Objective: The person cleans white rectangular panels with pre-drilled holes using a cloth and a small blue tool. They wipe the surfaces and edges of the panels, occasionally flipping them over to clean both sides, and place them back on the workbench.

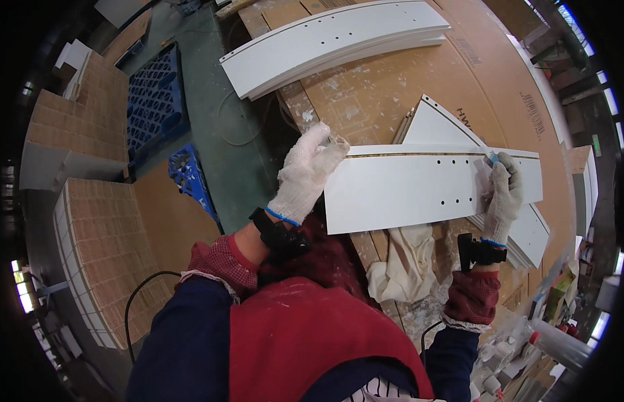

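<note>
A white board with rows of small drilled holes lies across the cardboard-covered table, its long far edge showing a brown strip. My left hand, in a white knitted glove, grips the board's left end at the far corner, fingers curled. My right hand, also gloved, is closed round a small light-blue piece against the board's far edge, near the right end. Most of that piece is hidden by the fingers, so its kind cannot be told. Under the board, more white boards lie at a slant.
A stack of white boards lies at the table's far left. A cream cloth is bunched at the near edge. Blue plastic pallets and stacked panels stand on the floor to the left. Bottles and clutter crowd the lower right.
</note>
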`<state>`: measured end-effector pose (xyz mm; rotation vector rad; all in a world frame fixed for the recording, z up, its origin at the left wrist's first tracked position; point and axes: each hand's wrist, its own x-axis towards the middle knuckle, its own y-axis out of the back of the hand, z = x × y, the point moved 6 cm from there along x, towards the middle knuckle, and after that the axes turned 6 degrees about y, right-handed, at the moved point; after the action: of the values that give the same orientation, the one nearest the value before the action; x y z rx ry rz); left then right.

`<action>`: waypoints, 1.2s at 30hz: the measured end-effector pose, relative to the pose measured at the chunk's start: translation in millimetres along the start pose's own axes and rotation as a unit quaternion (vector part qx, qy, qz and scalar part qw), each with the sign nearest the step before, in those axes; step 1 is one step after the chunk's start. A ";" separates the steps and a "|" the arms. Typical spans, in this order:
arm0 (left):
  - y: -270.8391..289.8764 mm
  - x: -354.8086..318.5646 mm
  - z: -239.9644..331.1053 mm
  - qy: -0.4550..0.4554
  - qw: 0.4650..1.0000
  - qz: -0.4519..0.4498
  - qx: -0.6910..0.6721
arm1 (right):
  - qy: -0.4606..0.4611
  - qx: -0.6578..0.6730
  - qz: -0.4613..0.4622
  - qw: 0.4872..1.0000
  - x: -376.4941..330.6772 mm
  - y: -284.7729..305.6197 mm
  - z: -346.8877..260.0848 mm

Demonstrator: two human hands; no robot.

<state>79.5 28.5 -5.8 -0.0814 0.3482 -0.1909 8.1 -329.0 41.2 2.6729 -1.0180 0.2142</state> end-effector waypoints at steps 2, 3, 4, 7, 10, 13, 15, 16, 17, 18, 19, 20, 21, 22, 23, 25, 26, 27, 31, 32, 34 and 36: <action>-1.2 -2.6 4.6 0.013 1.000 -0.019 -0.015 | -0.002 -0.004 0.001 1.000 -0.8 0.5 0.3; 2.6 -8.1 10.2 0.035 0.999 -0.038 -0.017 | -0.002 -0.005 0.001 1.000 -1.5 -0.3 -0.6; 5.8 -13.0 14.6 0.056 0.997 -0.056 -0.017 | -0.001 -0.005 0.000 1.000 -1.7 -1.0 -1.0; 46.9 -17.7 -0.2 0.036 0.995 0.042 -0.082 | -0.001 -0.009 0.006 1.000 -1.8 2.9 1.0; 95.6 -23.3 -16.3 0.061 0.992 0.104 -0.027 | 0.002 -0.034 0.002 0.999 -1.2 1.3 1.0; 97.5 -32.6 -10.2 0.103 0.993 0.040 0.050 | -0.001 -0.033 0.000 0.999 -2.1 -2.9 -3.1; 80.0 -32.3 2.4 -0.030 0.989 0.005 0.147 | 0.005 -0.027 0.004 1.000 -2.7 -2.0 -1.5; 68.5 -33.6 9.6 -0.098 0.976 -0.013 0.195 | 0.009 -0.023 0.007 1.000 -2.5 -1.2 -1.9; 59.0 -33.6 19.8 -0.179 0.940 -0.018 0.292 | 0.008 -0.025 0.005 1.000 -2.1 -2.1 -3.3; 49.1 -31.6 30.4 -0.256 0.887 -0.022 0.383 | 0.008 -0.026 0.003 1.000 -1.5 -4.0 -4.9; 37.6 -31.5 36.0 -0.329 0.820 -0.027 0.467 | 0.007 -0.030 0.001 1.000 -1.9 -4.7 -5.2; 30.7 -28.1 35.5 -0.323 0.798 -0.020 0.509 | 0.002 -0.027 0.006 1.000 -2.4 -3.7 -4.4; 26.6 -25.9 33.7 -0.315 0.790 -0.034 0.524 | -0.003 -0.024 0.010 1.000 -2.7 -3.0 -2.9; 23.2 -23.9 33.2 -0.307 0.782 -0.048 0.540 | -0.008 -0.020 0.014 1.000 -1.9 -2.5 -1.4; 21.5 -23.6 32.9 -0.299 0.773 -0.061 0.557 | -0.009 -0.012 0.007 1.000 -0.9 -2.8 0.4; 27.0 -31.2 38.9 -0.320 0.780 -0.034 0.536 | -0.014 0.002 -0.004 1.000 -0.1 -1.3 4.6; 33.8 -37.2 40.6 -0.350 0.785 -0.015 0.510 | -0.006 -0.002 -0.007 1.000 0.1 -0.8 4.1; 41.8 -44.0 40.9 -0.379 0.789 0.006 0.484 | 0.002 -0.006 -0.010 1.000 0.5 -0.8 3.1; 86.7 -44.3 3.4 -0.123 0.800 0.009 0.587 | 0.014 -0.041 0.011 0.999 -2.8 -0.4 -2.1; 91.6 -48.0 -2.0 -0.106 0.782 0.012 0.614 | 0.013 -0.033 0.005 0.999 -2.5 -0.7 -1.1; 97.5 -54.4 -10.8 -0.071 0.743 0.019 0.665 | 0.010 -0.015 -0.008 1.000 -2.6 0.3 2.4; 91.9 -58.9 -1.0 -0.222 0.810 0.077 0.537 | 0.010 -0.015 -0.007 1.000 -2.5 -2.5 0.9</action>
<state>40.6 130.1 2.5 1.0187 -0.2625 -0.1792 8.0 -326.0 39.3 2.6460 -0.9875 0.2195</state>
